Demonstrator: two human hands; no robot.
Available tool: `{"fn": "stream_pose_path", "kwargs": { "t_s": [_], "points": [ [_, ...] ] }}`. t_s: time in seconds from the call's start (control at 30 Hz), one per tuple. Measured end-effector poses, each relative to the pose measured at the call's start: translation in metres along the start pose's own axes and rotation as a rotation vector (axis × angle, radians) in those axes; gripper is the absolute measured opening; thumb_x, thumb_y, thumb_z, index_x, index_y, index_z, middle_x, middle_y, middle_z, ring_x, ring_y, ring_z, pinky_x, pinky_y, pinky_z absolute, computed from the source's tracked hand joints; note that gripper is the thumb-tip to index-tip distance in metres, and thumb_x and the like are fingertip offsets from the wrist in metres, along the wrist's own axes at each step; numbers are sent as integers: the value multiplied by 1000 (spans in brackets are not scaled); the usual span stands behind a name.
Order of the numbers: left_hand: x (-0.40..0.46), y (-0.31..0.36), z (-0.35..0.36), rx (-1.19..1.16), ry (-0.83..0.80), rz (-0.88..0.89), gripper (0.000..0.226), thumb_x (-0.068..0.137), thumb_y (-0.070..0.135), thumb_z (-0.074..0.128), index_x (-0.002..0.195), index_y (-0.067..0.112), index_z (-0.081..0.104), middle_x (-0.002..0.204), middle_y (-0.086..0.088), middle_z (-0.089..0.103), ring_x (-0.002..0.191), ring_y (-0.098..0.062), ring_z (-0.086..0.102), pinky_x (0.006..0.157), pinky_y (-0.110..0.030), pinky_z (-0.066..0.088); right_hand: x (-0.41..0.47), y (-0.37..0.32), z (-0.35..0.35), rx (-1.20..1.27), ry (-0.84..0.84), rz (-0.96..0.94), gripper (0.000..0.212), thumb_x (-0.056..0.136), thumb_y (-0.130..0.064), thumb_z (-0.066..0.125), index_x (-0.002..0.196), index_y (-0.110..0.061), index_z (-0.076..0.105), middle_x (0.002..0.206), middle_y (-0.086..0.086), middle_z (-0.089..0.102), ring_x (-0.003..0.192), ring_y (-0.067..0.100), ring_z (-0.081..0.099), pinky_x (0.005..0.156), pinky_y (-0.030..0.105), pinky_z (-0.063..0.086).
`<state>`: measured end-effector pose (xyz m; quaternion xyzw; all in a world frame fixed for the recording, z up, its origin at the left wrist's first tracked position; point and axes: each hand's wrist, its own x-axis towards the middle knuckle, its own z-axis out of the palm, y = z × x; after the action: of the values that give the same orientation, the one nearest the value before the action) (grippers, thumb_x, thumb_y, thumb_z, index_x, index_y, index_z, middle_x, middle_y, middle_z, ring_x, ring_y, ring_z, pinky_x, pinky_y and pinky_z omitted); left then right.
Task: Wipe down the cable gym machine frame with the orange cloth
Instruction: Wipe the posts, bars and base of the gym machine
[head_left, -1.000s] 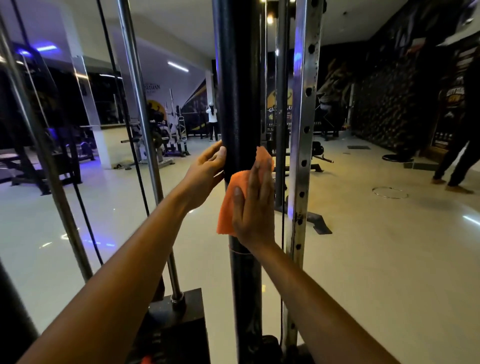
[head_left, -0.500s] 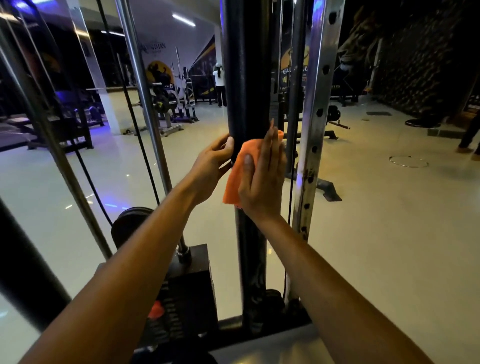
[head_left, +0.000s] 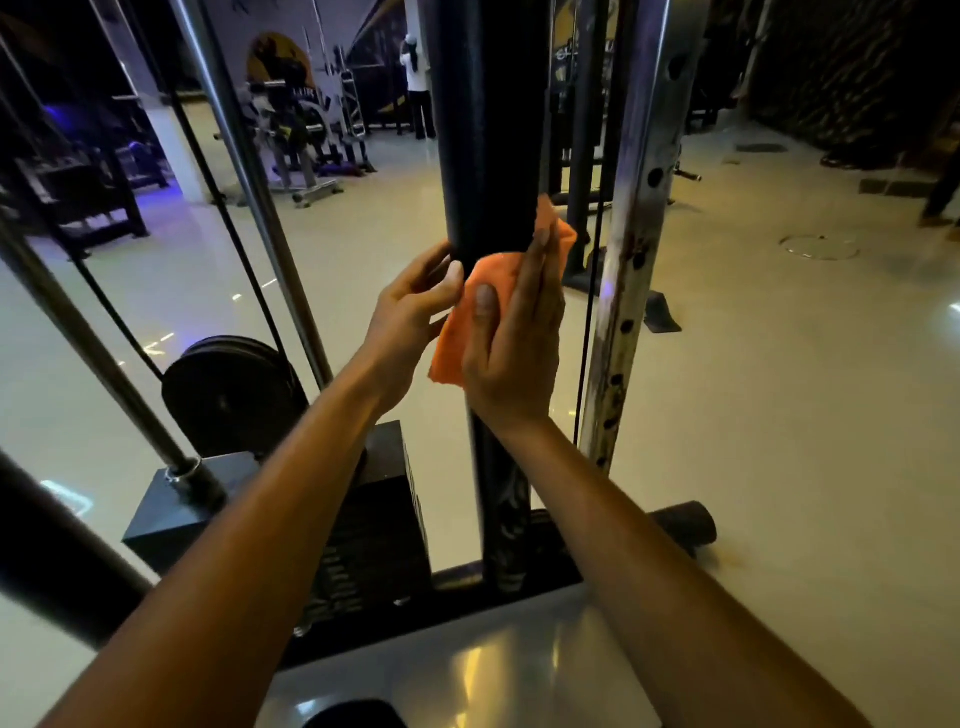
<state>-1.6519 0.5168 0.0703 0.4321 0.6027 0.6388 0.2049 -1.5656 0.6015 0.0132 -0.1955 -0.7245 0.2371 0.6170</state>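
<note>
A gym: a thick black upright post (head_left: 488, 119) and perforated silver steel column (head_left: 636, 218) fill the centre, a black weight stack (head_left: 363, 540) lower centre, more exercise machines (head_left: 301, 135) upper left on glossy pale tiled floor (head_left: 779, 415)

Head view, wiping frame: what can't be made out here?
- Black post: top cut off by the frame edge; the wiped stretch is hidden under the orange cloth and right hand.
- Left hand: fingertips hidden behind the post.
- Weight stack: markings too dark and blurred to read.
</note>
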Motion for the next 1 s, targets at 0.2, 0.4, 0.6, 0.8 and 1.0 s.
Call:
{"fn": "stream_pose_path", "kwargs": {
  "t_s": [0.2,0.4,0.6,0.8,1.0],
  "points": [
    [-8,-21,2,-53,-18,3,42,117,38,35,157,35,49,151,17,59,144,-11,53,113,-35,49,-92,63,-12,-253,-246,-111,101,110,-45,57,168,-30,-24,180,5,-20,160,38,28,110,59,54],
    [-11,-27,0,-121,-30,25,47,117,43,25,157,34,48,161,10,51,148,-16,50,121,-44,44,-68,38,2,-127,-125,14,84,113,-56,38,170,-28,-17,182,4,-10,165,32,20,124,64,38],
    [-18,-51,7,-102,-30,48,46,119,33,27,163,34,39,161,17,48,152,-13,44,122,-37,43,-99,70,1,-236,-195,-60,84,113,-57,38,170,-27,-16,181,10,-7,159,38,30,125,52,37],
    [-27,-83,16,-104,17,56,48,119,30,26,165,29,37,161,17,50,152,-11,43,126,-36,37,-171,105,-4,-241,-342,83,81,114,-61,28,174,-15,-2,181,15,-2,157,36,32,124,56,42],
    [-29,-98,25,-97,54,-38,47,116,41,28,142,21,61,140,3,70,134,-12,63,116,-37,48,-114,78,7,-103,-173,43,80,113,-57,34,169,-20,-9,181,9,-1,164,35,24,129,55,31]
  ]
}}
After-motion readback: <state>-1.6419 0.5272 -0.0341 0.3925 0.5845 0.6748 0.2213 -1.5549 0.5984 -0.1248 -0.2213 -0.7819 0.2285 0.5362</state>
